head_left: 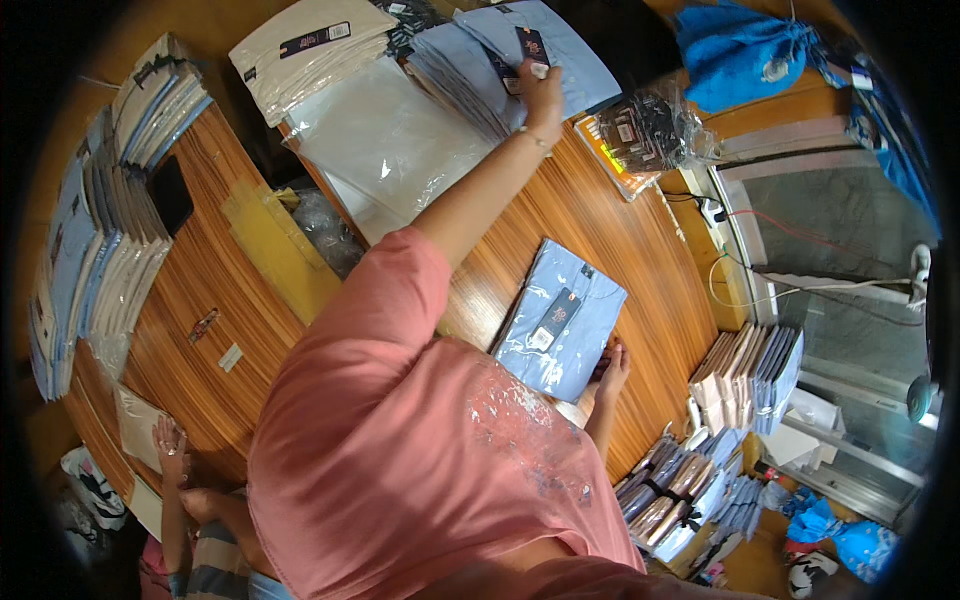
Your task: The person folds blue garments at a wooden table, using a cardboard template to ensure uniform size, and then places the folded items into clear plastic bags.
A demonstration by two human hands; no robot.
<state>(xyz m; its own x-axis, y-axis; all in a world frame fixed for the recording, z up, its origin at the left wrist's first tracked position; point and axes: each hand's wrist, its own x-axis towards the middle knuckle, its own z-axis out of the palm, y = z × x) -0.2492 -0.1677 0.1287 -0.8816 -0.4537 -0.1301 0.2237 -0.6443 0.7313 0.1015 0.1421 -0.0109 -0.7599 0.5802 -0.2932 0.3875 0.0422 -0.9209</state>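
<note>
My left hand (542, 100) reaches far across the table to a stack of folded light-blue shirts. Its fingers are closed at the lower end of a dark hang tag (529, 42) on the top shirt (572, 50). Closer to my body, a folded blue shirt in a clear bag (562, 320) lies tilted on the table, a dark tag on its front. Beside its right edge is my right hand (612, 372), with fingers curled at the bag's rim and partly hidden.
Clear plastic bags (385, 140) lie beside cream folded shirts (310, 50) at the back. Bagged garments (120, 260) line the left; more stacks (740, 375) stand right, near a window (820, 230). Another person's hand (172, 440) rests at lower left. A black phone-like slab (170, 195) lies left.
</note>
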